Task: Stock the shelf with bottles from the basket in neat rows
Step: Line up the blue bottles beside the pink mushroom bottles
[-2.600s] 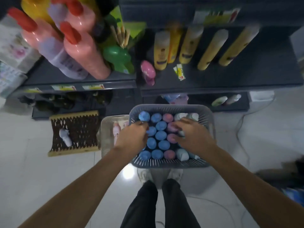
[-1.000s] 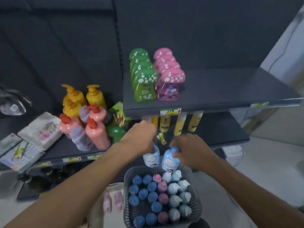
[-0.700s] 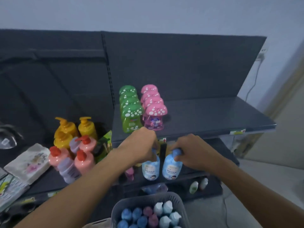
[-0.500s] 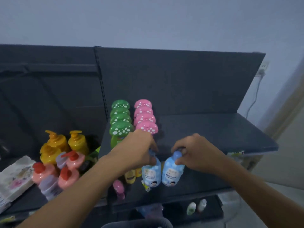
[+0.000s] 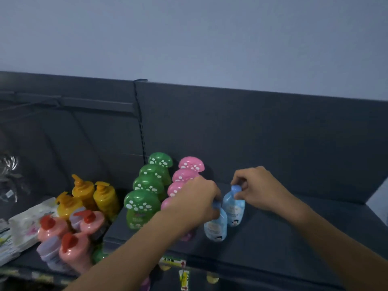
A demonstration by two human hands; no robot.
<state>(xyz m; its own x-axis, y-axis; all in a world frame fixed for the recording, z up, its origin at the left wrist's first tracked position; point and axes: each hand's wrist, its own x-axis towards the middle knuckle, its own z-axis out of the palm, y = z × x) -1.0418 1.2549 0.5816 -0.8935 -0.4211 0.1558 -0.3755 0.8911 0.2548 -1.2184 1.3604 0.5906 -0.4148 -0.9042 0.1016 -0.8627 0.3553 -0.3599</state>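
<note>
Two light blue bottles stand on the dark shelf (image 5: 294, 234), just right of the pink row. My left hand (image 5: 195, 200) grips the cap of the nearer blue bottle (image 5: 216, 227). My right hand (image 5: 256, 185) pinches the cap of the farther blue bottle (image 5: 233, 208), which sits slightly behind and to the right. A row of green mushroom-capped bottles (image 5: 144, 198) and a row of pink mushroom-capped bottles (image 5: 186, 175) run front to back on the shelf's left part. The basket is out of view.
On a lower shelf to the left stand yellow pump bottles (image 5: 84, 196) and pink bottles with red pumps (image 5: 73, 244), with white packets (image 5: 27, 225) beside them. The dark back panel (image 5: 273, 133) rises behind. A price tag (image 5: 172, 262) hangs on the shelf edge.
Both hands lifted the two blue bottles from the basket up past the lower shelf and onto the upper shelf beside the pink row. The view rose with them and the basket left the frame.
</note>
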